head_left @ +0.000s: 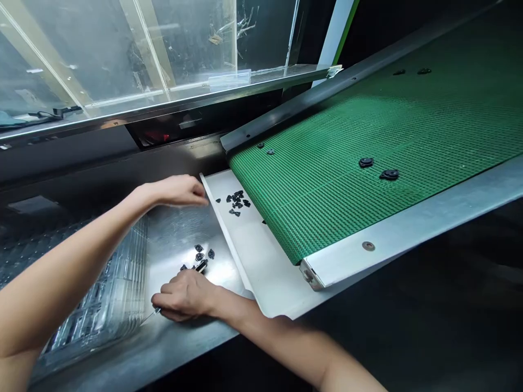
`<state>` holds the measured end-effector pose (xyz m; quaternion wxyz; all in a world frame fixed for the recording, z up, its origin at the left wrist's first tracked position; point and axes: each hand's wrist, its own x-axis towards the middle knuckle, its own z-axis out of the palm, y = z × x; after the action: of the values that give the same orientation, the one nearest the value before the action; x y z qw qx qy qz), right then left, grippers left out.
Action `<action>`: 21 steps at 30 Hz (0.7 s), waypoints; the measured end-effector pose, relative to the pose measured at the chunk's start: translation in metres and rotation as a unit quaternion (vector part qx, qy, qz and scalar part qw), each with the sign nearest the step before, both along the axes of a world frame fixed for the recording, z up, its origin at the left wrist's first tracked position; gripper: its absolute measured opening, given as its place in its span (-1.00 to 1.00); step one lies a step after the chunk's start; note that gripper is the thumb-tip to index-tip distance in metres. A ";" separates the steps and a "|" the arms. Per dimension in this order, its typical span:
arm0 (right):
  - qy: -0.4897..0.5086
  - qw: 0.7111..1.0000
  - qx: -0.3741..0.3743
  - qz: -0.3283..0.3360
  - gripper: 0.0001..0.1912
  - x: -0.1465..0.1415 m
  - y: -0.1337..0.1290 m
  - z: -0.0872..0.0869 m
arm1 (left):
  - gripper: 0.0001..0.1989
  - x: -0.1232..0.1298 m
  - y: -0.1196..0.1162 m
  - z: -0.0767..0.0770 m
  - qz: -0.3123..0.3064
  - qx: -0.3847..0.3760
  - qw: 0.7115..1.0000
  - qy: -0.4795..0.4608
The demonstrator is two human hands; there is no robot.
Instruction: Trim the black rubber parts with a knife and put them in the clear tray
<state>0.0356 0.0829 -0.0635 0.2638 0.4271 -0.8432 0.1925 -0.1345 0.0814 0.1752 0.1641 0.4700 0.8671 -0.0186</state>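
My right hand (186, 294) rests on the metal bench, closed around a slim tool with a black handle end (202, 265) and a thin pointed metal shaft (150, 316) that points left. Just beyond it lie several small black parts (199, 251) on the metal. My left hand (180, 190) hovers at the left rim of the white tray (261, 256), its fingers curled down. Whatever its fingertips may hold is hidden. Inside the tray, near that hand, sits a loose cluster of small black parts (236, 200).
A green conveyor belt (327, 190) slopes down to the tray from the right, carrying several black parts (389, 174). Its metal side rail (408, 234) borders it in front. Stacked clear plastic trays (122, 283) stand at the left. A transparent panel (196, 43) rises behind the bench.
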 end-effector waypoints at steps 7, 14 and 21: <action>-0.004 1.000 0.002 -0.003 -0.83 0.000 -0.002 -0.007 | -0.43 0.007 0.127 0.007 0.038 0.168 0.951 0.258; -0.014 1.000 0.002 -0.014 -0.81 -0.007 -0.004 -0.009 | -0.06 -0.015 0.214 -0.022 0.093 0.160 0.943 0.277; -0.027 1.000 -0.007 0.007 -0.75 -0.004 -0.007 -0.004 | -0.54 -0.032 0.216 -0.030 0.064 0.162 0.942 0.287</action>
<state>0.0316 0.0757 -0.0678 0.2427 0.4263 -0.8453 0.2115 -0.1663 0.2975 0.1453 -0.1693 0.4089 0.8967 -0.0011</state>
